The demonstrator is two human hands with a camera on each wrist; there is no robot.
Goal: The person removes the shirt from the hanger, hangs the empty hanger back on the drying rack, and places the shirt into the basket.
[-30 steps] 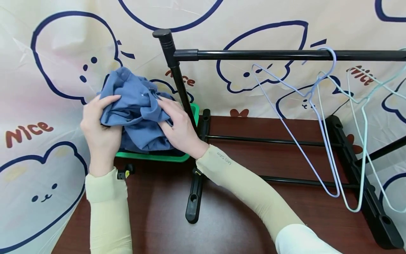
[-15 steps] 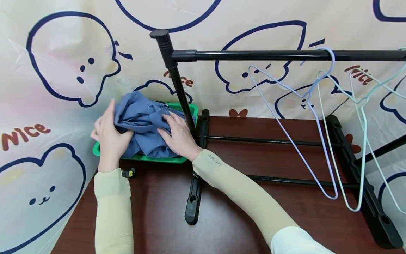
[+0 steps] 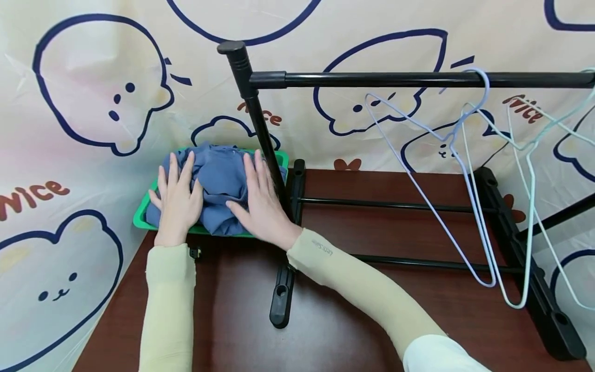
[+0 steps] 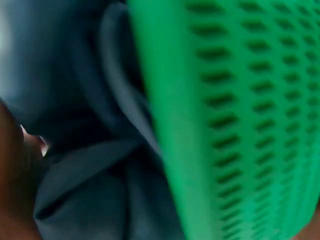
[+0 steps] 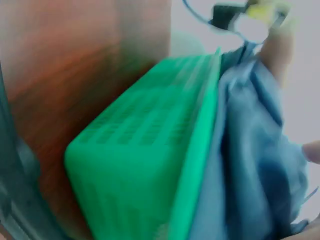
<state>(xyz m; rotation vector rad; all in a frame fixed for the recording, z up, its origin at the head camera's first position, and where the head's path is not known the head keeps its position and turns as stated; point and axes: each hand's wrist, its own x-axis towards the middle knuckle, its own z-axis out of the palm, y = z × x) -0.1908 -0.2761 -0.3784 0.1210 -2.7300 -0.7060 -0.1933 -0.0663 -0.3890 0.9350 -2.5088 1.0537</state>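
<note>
A crumpled blue cloth garment point(image 3: 218, 181) fills the green plastic basket point(image 3: 140, 219) at the left of the table in the head view. My left hand point(image 3: 178, 201) lies on the garment's left part with fingers straight and spread. On its right part rests my right hand point(image 3: 265, 201), fingers straight and the thumb held apart. In the left wrist view, folds of the garment point(image 4: 90, 185) meet the rim of the perforated basket point(image 4: 165, 125). Seen from the right wrist, the garment point(image 5: 255, 150) bulges over the rim of the basket point(image 5: 130, 150), somewhat blurred.
A black clothes rack point(image 3: 381, 80) stands over the brown table point(image 3: 241, 310); its left upright point(image 3: 260, 119) rises close beside my right hand. A lilac hanger point(image 3: 432, 206) and a pale green hanger point(image 3: 532, 217) hang from its bar. A printed curtain point(image 3: 93, 181) is behind.
The garment, raised and bunched in both hands a second ago, has come down into the basket. Both hands have let go of their grip and now lie flat on it.
</note>
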